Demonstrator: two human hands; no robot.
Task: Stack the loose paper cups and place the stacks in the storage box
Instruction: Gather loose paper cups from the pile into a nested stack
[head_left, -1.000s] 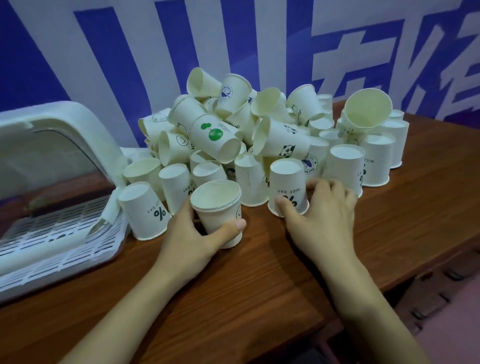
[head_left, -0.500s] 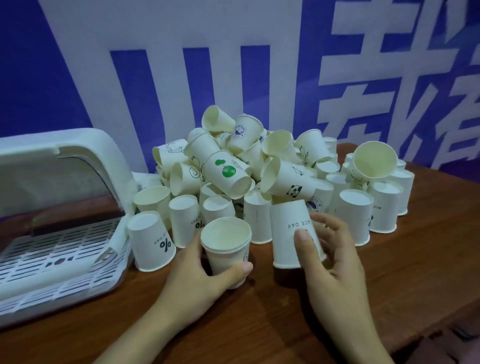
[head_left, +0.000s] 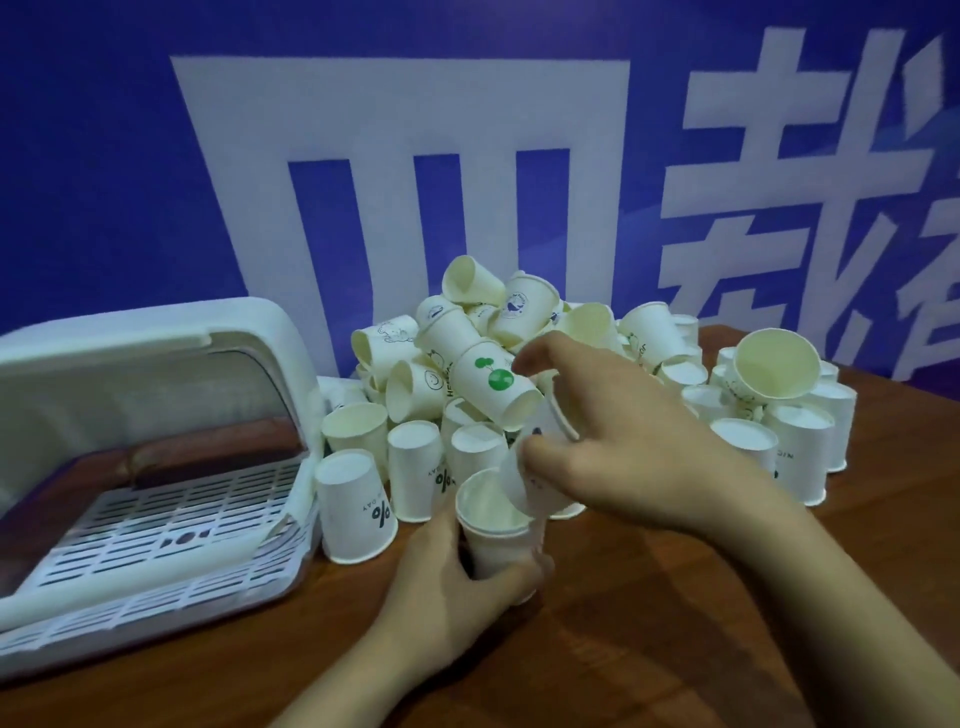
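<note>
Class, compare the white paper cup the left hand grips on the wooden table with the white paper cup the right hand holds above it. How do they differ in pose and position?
The white paper cup gripped by the left hand stands upright on the wooden table, mouth up; the white paper cup held by the right hand is tilted, its base dipping into that mouth. The left hand wraps its cup from the side; the right hand holds from above. Both cups are white paper.

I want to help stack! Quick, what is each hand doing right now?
Left hand: holding the upright cup on the table.
Right hand: holding a tilted cup at the upright cup's mouth.
</note>
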